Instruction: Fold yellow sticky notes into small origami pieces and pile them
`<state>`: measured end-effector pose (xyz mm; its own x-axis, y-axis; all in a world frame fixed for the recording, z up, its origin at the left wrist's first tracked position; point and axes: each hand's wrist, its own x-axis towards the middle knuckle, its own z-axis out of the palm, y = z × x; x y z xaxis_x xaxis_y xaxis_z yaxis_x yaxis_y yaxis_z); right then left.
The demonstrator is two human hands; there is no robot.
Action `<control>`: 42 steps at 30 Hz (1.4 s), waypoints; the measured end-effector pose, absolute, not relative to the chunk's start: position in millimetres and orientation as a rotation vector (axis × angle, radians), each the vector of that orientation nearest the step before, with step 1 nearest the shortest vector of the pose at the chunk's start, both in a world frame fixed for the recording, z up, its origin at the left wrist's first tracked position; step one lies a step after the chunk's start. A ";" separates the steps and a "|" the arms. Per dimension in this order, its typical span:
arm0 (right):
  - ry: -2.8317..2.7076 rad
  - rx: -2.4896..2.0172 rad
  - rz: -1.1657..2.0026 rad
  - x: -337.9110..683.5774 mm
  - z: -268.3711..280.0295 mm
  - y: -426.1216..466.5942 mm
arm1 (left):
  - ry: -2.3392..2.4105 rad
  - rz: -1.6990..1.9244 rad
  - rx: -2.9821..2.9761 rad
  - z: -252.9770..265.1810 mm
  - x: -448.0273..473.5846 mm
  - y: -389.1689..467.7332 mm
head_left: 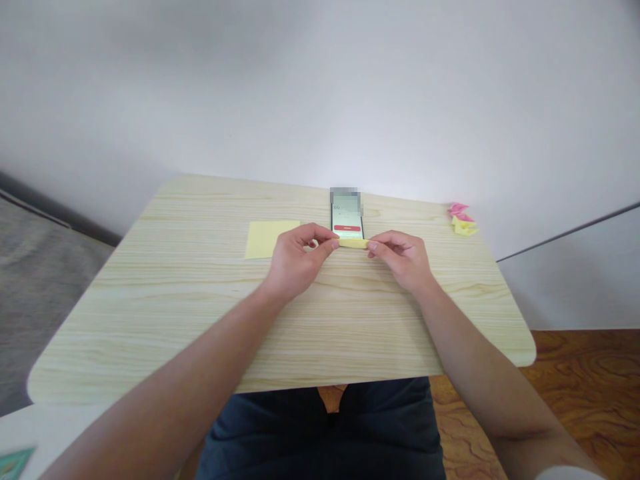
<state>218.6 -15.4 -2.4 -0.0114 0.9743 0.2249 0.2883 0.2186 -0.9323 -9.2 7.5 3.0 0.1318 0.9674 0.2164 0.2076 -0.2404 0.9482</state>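
pale walls (pixel 320 87) are seen behind a light wood-grain table (pixel 150 300), and a brown wooden floor (pixel 590 380) is shown at the right. at the middle of the table, a narrow yellow strip (pixel 353 243), apparently of paper, is held level between two bare hands, just in front of the near end of a phone (pixel 347 217) with a lit screen. whether the strip is lifted or rested on the tabletop cannot be told.

the left end is pinched between thumb and forefinger of the left hand (pixel 300 260); the right end is gripped in the same way by the right hand (pixel 404 259). both pinches are narrow, and the middle of the strip is left uncovered.

very little weight is to be expected from it. it is judged to be thin and pliable, easily creased and easily torn if pulled hard, so a light hold with the fingertips at the two ends seems best suited, with the edges kept even.

to the left, a flat yellow sheet (pixel 260 240) is partly covered by the left hand. near the far right corner, a crumpled-looking pink piece (pixel 457 211) is set beside a yellow piece (pixel 464 227).
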 end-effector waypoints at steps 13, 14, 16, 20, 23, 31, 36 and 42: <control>-1.654 -1.233 0.710 217.3 2.2 -18.3 | 1.149 1.148 1.554 -0.2 -11.5 8.5; -1.658 -1.236 0.709 217.5 2.7 -18.7 | 1.148 1.145 1.552 -0.8 -11.7 8.8; -1.659 -1.248 0.706 217.9 4.2 -19.2 | 1.141 1.147 1.549 -2.2 -12.2 9.7; -1.632 -1.260 0.723 218.1 4.5 -19.1 | 1.124 1.149 1.574 -5.1 -12.5 11.4; -1.579 -1.252 0.775 217.2 0.7 -17.9 | 1.123 1.144 1.590 -5.7 -12.1 11.5; -1.677 -1.276 0.849 212.9 -0.5 -19.3 | 1.021 1.115 1.605 0.2 -10.8 7.4; -1.688 -1.266 0.864 211.5 2.9 -21.6 | 1.026 1.055 1.741 2.5 -11.1 4.6; -1.678 -1.252 0.950 211.0 2.6 -21.9 | 0.999 1.001 1.899 -0.6 -9.8 3.4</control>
<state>211.0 -21.9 2.6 -0.1715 0.9704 0.1700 0.3534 0.2217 -0.9088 -9.8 3.4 -0.6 0.3879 0.8760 0.2868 0.2849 -0.4099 0.8665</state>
